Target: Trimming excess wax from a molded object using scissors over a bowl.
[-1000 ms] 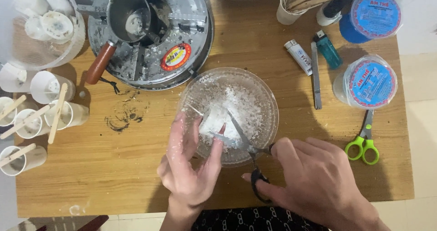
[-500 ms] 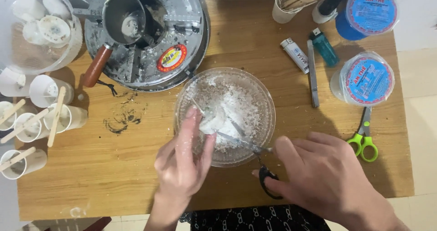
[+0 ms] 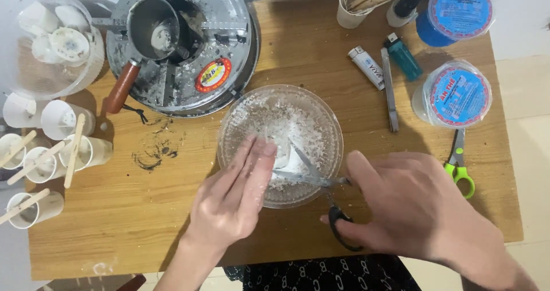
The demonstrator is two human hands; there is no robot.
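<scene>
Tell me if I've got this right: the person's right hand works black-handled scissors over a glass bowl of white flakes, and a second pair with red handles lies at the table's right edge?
Not quite. The head view shows the spare scissors have green handles, not red. The rest holds: the right hand works black-handled scissors over the glass bowl.

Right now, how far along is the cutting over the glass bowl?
Done: white flakes and shavings already cover the glass bowl. In hand: the left hand holds a white lump over the bowl while the right hand works black-handled scissors, blades open against it. Left: that lump is uncut, and the small cups with sticks show no flakes.
</scene>
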